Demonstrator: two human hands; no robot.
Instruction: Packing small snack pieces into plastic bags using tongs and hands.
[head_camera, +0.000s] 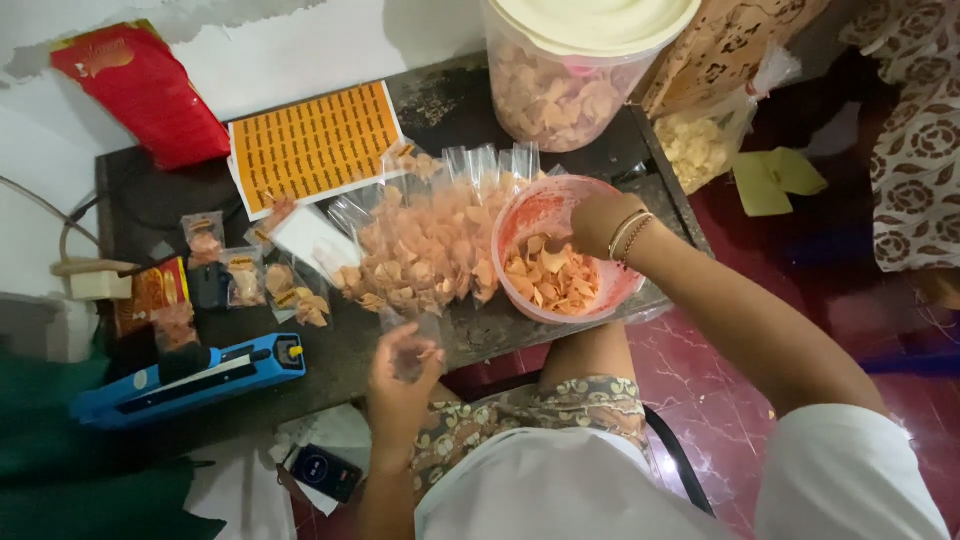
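Left hand (402, 375) raised near the lap, fingers curled in a pinch. Right arm stretched forward, bangled wrist bent, right hand (598, 222) dipping downward, fingers hidden.

Pink bowl (521, 215), orange chips (552, 280) (blue sealer (190, 380), red bag (140, 92))

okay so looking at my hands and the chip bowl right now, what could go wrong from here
1. The pink bowl sits near the table's front edge, with your right hand in it; a push might tip it off.
2. The small clear bag in your left hand is over the edge, so chips could fall.
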